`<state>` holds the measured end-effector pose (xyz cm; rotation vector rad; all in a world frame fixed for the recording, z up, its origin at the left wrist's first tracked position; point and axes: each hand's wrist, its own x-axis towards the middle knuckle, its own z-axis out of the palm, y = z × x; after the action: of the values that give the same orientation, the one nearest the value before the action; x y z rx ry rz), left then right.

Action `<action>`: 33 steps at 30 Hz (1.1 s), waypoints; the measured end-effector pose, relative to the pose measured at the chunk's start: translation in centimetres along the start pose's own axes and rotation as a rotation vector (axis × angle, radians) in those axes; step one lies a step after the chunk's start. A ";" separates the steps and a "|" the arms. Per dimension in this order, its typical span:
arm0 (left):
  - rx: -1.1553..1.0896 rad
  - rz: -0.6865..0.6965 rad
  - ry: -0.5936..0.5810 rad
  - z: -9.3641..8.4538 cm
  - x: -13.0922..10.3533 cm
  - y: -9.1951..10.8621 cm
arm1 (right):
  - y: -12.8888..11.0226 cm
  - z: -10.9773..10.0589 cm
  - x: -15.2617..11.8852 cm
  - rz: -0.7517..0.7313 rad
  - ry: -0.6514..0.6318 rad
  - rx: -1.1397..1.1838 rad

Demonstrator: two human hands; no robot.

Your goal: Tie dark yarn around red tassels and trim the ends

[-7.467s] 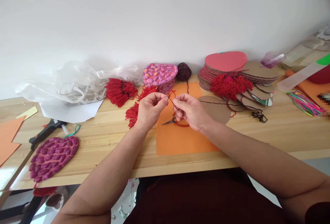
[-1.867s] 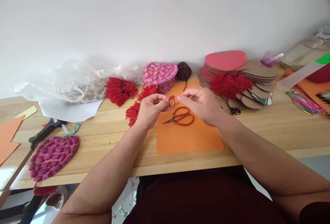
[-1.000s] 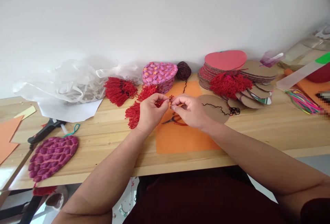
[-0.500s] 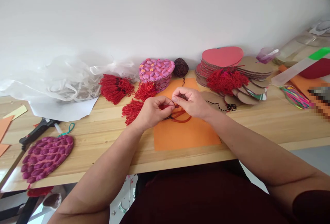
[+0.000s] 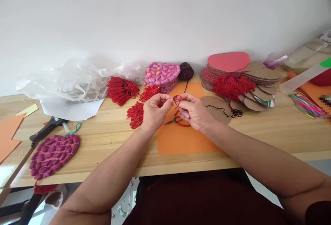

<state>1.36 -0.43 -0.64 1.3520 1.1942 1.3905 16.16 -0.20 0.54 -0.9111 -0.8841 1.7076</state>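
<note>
Between my two hands is a small bit of red yarn (image 5: 178, 99), pinched at both sides above an orange sheet (image 5: 181, 144). My left hand (image 5: 156, 110) is closed, thumb against forefinger, on its left end. My right hand (image 5: 193, 110) is closed too, with the yarn looped at its fingertips. Below them, scissors with orange handles (image 5: 178, 121) lie on the sheet, partly covered by my right hand. Red yarn tassels (image 5: 136, 114) lie just left of my left hand. Dark yarn (image 5: 219, 109) trails over a brown cardboard piece (image 5: 207, 101) on the right.
A decorated heart (image 5: 55, 154) and a glue gun (image 5: 48, 128) lie at left, near a clear plastic bag (image 5: 74, 80). Along the wall stand a dark yarn ball (image 5: 186, 71), stacked pink-topped cardboard hearts (image 5: 229, 61) and more red tassels (image 5: 232, 87).
My hands have risen slightly off the scissors, and the red yarn now shows between my fingertips. The whole view has shifted a little, so things appear further right.
</note>
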 end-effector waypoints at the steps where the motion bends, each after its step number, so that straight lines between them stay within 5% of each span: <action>1: 0.058 0.016 0.025 0.1 -0.1 0.0 | 0.0 0.1 0.0 0.003 0.018 -0.004; 13: 0.184 0.065 -0.050 0.4 -0.3 0.0 | 0.1 0.3 0.1 0.004 0.168 0.009; 20: 0.207 0.113 -0.085 0.1 -0.3 0.7 | -0.4 0.1 -0.1 0.040 0.095 0.039; 28: 0.410 0.360 -0.026 -0.3 -0.4 0.7 | -0.4 0.1 -0.3 0.081 0.062 0.123; 33: 0.383 0.332 -0.057 -0.4 -0.4 0.9 | -0.3 0.0 -0.2 0.054 0.055 0.148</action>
<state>1.00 -1.04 0.22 1.9157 1.2837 1.3781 16.29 -0.31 0.84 -0.8856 -0.6925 1.7606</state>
